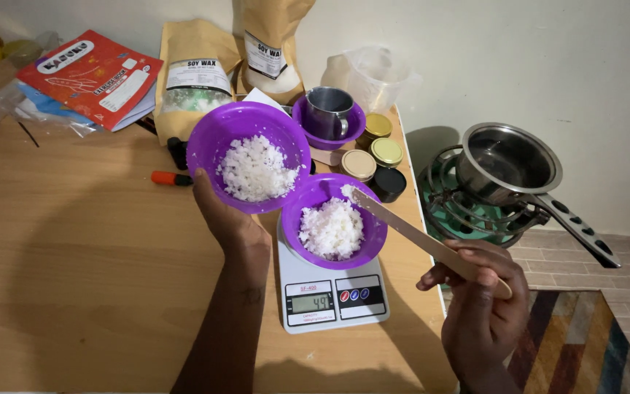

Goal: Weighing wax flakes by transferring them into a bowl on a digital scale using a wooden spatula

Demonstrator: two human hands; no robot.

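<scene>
Flakes heap in the bowl (248,157) my left hand (229,219) grips, tilted above the scale bowl (333,219); right hand (479,310) clenches the stick (424,237), tip far-left.

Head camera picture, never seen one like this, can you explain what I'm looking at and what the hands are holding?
One camera, worn on a person's head, looks down at their own bare hands above a wooden table. The left hand holds up a purple bowl of white flakes, tilted. The right hand grips a flat wooden stick, its tip at a second purple bowl of flakes on a kitchen scale. Behind are paper bags, small tins and a metal cup. To the right, a pot sits on a burner.
</scene>
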